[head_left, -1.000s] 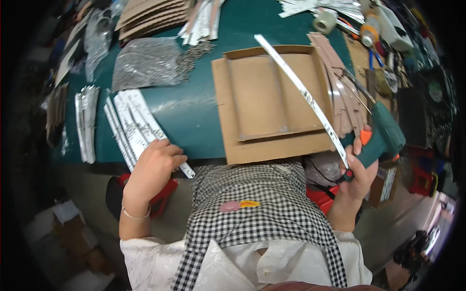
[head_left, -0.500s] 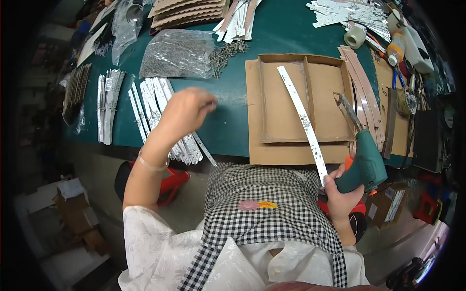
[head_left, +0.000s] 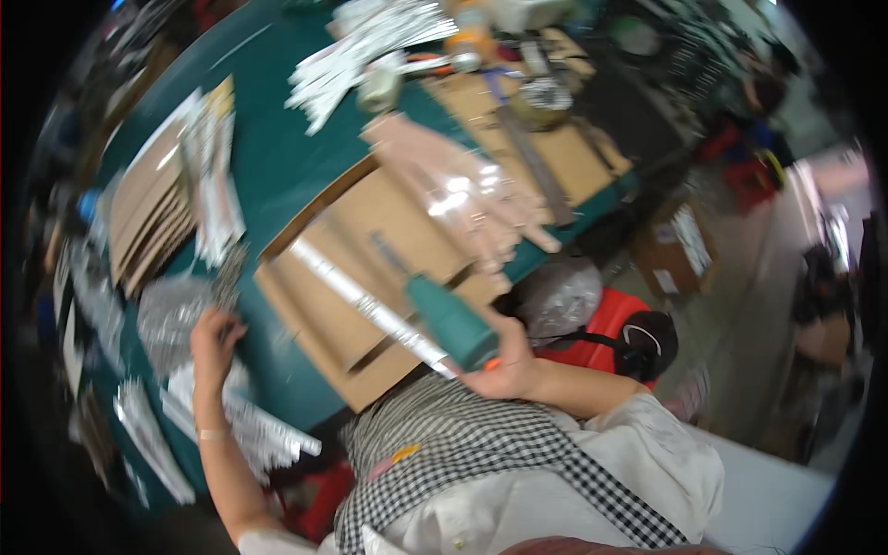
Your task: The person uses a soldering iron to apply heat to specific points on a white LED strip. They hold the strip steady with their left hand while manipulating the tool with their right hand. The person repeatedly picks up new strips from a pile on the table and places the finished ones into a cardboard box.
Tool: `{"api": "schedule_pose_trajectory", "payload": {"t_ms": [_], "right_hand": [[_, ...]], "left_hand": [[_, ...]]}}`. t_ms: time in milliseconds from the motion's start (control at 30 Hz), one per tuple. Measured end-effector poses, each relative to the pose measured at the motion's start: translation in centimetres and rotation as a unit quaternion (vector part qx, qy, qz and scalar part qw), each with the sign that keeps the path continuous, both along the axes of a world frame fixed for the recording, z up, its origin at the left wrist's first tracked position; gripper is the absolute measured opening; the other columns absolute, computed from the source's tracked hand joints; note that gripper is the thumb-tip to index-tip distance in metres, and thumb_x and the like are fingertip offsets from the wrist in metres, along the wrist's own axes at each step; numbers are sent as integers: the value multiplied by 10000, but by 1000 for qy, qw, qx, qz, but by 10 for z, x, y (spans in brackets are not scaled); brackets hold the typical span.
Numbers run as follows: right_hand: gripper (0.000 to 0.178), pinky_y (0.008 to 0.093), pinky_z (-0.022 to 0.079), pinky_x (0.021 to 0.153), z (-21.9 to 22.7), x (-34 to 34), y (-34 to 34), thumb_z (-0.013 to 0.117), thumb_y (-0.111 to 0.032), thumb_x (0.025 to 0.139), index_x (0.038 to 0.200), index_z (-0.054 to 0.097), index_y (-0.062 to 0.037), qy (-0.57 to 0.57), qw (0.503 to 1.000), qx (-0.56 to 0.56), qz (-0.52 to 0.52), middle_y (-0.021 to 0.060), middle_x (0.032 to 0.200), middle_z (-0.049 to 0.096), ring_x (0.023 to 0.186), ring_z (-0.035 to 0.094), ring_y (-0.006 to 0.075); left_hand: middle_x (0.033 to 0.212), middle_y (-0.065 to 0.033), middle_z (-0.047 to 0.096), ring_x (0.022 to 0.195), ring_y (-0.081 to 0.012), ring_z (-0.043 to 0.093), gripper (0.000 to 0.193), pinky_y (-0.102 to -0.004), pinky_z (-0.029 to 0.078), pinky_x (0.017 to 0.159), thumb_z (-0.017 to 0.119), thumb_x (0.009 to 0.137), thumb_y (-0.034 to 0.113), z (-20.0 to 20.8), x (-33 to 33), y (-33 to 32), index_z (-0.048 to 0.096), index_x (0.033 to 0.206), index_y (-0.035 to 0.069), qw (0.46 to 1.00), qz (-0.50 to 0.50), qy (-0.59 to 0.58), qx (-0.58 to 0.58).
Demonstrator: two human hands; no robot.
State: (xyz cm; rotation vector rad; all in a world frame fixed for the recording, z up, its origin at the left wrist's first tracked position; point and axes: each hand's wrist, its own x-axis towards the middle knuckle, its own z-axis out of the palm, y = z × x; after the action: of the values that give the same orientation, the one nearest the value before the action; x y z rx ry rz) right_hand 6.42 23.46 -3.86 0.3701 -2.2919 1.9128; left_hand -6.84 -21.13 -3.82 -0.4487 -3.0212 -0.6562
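Note:
My left hand (head_left: 215, 350) is beside a heap of small dark metal parts (head_left: 228, 277) and a clear plastic bag (head_left: 173, 319). Its fingers are bent together; motion blur hides whatever they may hold. In my right hand (head_left: 509, 365) are a white LED circuit strip (head_left: 356, 298) and a green pistol-shaped tool (head_left: 449, 319) with a dark, narrow tip. The strip slants up and left across a divided cardboard tray (head_left: 344, 190), with the tool alongside it. Below my left hand lie more white LED strips (head_left: 264, 432).
Stacked brown corrugated sheets (head_left: 153, 217) stand at far left. White strips (head_left: 365, 55) are piled at the back, near a tape roll (head_left: 379, 90). Pinkish strips (head_left: 444, 185) lie right of the tray. A red stool (head_left: 610, 338) stands beside me on the right.
My view has swung to the right, so the table appears tilted. My left hand has moved from over the white strips to the small parts. The right hand still grips strip and tool.

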Motion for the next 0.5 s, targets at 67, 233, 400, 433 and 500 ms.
{"api": "schedule_pose_trajectory", "payload": {"t_ms": [67, 233, 400, 433, 500], "right_hand": [[651, 366, 559, 777, 8, -7, 3, 786, -69, 745, 1330, 514, 22, 6, 1000, 13, 25, 203, 1026, 693, 899, 721, 328], [625, 364, 555, 787, 18, -7, 15, 786, -89, 773, 1322, 511, 30, 11, 1000, -12, -9, 199, 1043, 692, 922, 721, 321], [592, 349, 533, 800, 11, -13, 20, 776, -100, 800, 1310, 507, 31, 34, 999, -21, -26, 170, 997, 670, 865, 679, 282], [580, 346, 529, 803, 7, -14, 20, 777, -104, 803, 1298, 510, 35, 43, 998, -21, -28, 167, 998, 666, 863, 671, 270], [557, 341, 524, 813, 6, -15, 20, 780, -108, 807, 1274, 517, 42, 31, 998, -34, -48, 158, 1015, 662, 873, 661, 243]], "left_hand": [[784, -124, 608, 736, -295, 619, 193, -353, 489, 687, 761, 667, -35, 9, 12, -4, 666, 830, 5, 999, 7, -25, 27], [780, -124, 599, 717, -283, 609, 198, -359, 486, 684, 747, 652, -70, 10, -8, -1, 648, 815, -14, 998, -2, -51, 26], [808, -144, 596, 756, -350, 588, 152, -408, 482, 714, 710, 743, -52, 21, -5, 22, 607, 844, -4, 996, -53, 43, -48], [819, -149, 600, 772, -359, 588, 143, -416, 481, 722, 703, 761, -46, 23, -1, 26, 600, 850, -1, 996, -49, 64, -40], [841, -159, 608, 803, -377, 588, 128, -431, 479, 737, 688, 796, -35, 27, 7, 36, 585, 860, 6, 994, -35, 102, -24]]}}
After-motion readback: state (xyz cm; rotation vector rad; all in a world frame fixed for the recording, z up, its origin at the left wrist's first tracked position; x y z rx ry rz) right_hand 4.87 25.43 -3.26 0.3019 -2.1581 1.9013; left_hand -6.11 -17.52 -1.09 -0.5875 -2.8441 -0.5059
